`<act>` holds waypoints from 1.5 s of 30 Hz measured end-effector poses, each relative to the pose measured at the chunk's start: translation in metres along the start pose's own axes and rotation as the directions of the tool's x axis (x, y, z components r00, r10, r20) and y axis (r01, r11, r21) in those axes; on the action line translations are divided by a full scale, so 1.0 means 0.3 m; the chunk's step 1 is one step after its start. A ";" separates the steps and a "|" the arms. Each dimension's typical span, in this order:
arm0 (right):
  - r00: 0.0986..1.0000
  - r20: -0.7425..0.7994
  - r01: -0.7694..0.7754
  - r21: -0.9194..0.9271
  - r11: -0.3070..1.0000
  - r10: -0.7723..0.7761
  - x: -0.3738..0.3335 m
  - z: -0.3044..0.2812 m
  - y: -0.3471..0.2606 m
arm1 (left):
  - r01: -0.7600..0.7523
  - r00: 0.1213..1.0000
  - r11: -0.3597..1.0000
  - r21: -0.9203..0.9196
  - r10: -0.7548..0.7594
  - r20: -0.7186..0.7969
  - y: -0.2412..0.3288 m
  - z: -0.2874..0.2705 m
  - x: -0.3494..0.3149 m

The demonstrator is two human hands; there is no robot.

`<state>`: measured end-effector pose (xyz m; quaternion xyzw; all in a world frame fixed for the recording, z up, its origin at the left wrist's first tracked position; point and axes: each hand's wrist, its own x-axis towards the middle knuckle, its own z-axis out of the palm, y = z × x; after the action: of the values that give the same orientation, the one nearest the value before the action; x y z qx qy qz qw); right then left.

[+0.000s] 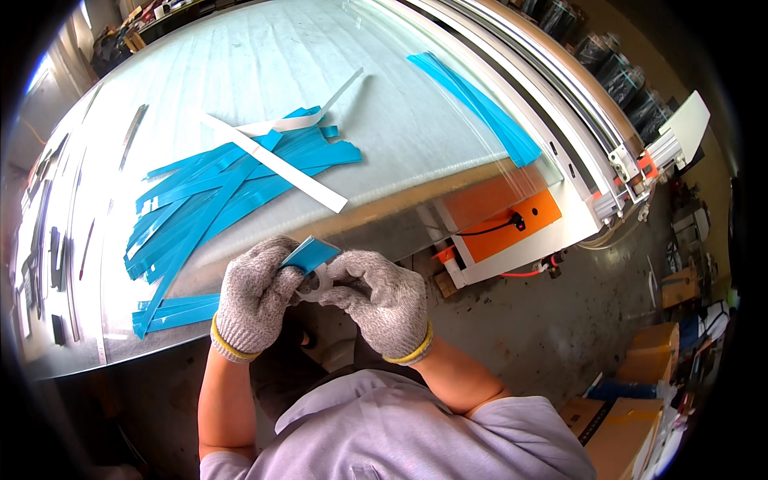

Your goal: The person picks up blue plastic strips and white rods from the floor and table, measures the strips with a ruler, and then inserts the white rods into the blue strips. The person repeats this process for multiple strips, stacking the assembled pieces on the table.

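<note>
Since the blue piece (pixel 312 254) is small and the gloves are thick, working it well in the head view would seem to call for a steady left pinch close to the edge, with the right hand easing the pale curled strip (pixel 322 282) gently, at a low angle, so that neither part creases. The left hand (pixel 260 284) has a narrow grip, thumb pressed against bent fingers, with the blue piece held there and its free end tilted up. The right hand (pixel 382 300) is bent in a loose, narrow curve right beside the pale curled strip; whether its fingertips pinch it, I cannot tell. The blue piece sits between the hands, in front of the person's chest, near the close edge of the glass-topped table (pixel 400 112), whose pile of blue strips (pixel 208 192) lies beyond the left hand.
</note>
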<state>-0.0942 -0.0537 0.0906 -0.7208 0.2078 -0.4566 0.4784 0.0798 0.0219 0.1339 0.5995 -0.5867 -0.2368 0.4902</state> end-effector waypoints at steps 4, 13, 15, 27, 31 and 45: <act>0.995 0.001 0.101 -0.088 0.991 -0.102 0.008 -0.008 -0.013 | -0.010 1.000 1.000 0.023 0.010 0.004 -0.009 -0.004 -0.002; 0.985 -0.065 -0.137 0.287 0.948 0.161 0.004 0.019 -0.036 | -0.017 0.998 1.000 0.001 0.017 0.057 0.010 -0.022 0.013; 0.995 0.018 -0.101 0.151 0.983 0.099 0.014 -0.012 -0.029 | -0.023 0.997 1.000 0.013 0.022 0.069 0.010 -0.029 0.013; 0.985 -0.038 0.171 -0.007 0.985 -0.171 0.020 -0.006 0.027 | 0.029 0.997 1.000 -0.002 -0.029 0.067 -0.007 -0.029 0.023; 0.997 -0.037 -0.040 0.537 0.843 0.071 -0.004 0.015 0.046 | 0.099 0.994 0.987 -0.128 -0.093 0.054 -0.027 -0.051 0.024; 0.910 0.166 -0.377 0.712 0.593 0.379 0.039 0.038 0.029 | 0.097 0.995 0.978 -0.186 -0.090 0.046 -0.051 -0.043 0.038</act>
<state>-0.0775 -0.0607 0.0868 -0.4078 0.1568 -0.3901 0.8105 0.1004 0.0127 0.1292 0.5728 -0.5419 -0.3250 0.5221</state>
